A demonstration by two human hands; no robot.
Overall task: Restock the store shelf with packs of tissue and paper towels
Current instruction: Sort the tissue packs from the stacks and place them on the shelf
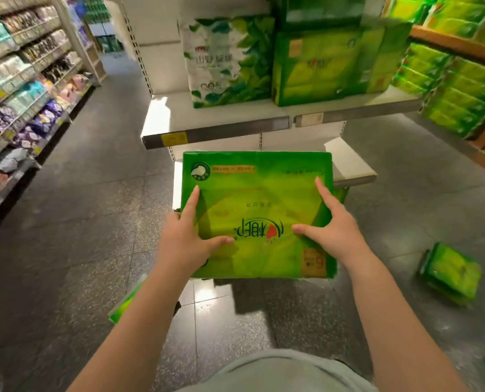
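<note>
A large green tissue pack [257, 193] is held in front of me, below the front edge of the white shelf [216, 128], its print upside down. My left hand [186, 236] grips its left side, thumb on the top face and fingers wrapped round the edge. My right hand [324, 227] grips the right side the same way. On the shelf stand a white leaf-print paper towel pack [227, 58] and a green tissue pack [329, 63]. The shelf's left part is bare.
Another green pack [450, 274] lies on the dark floor at right, and one [128, 301] shows under my left forearm. Stacked green packs [459, 89] fill the display at right. A stocked aisle shelf [23, 89] runs along the left. A lower white shelf [351, 165] juts out behind the pack.
</note>
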